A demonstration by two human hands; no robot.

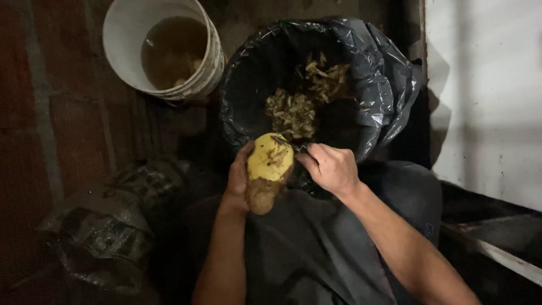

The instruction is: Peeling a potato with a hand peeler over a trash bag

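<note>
Your left hand [240,178] is wrapped around a large, oblong yellow potato [269,169], with the thumb and palm along its left side and the fingers hidden behind it. The grip is closed firmly on the potato. The upper part of the potato is peeled to smooth yellow flesh with a few dark flecks; the lower end carries brown skin. You hold the potato upright above your lap, just in front of the near rim of the bin.

Your right hand [330,166] is curled into a closed grip just beside the potato's upper right side. A small dark tool tip [302,149] shows at the thumb and forefinger, touching or almost touching the potato; you cannot tell exactly what kind of tool it is.

Directly beyond your hands stands a round bin lined with a glossy black plastic bag [384,85]. A heap of pale brown potato peelings [299,104] lies in its bottom, spreading toward the far side.

At the far left of the bin, near it but apart, stands a white plastic bucket [127,34] holding murky brownish water, with pale lumps visible under the surface.

A crumpled printed sack [107,226] lies on the dark floor at your left. A white wall panel [485,85] rises at your right.
</note>
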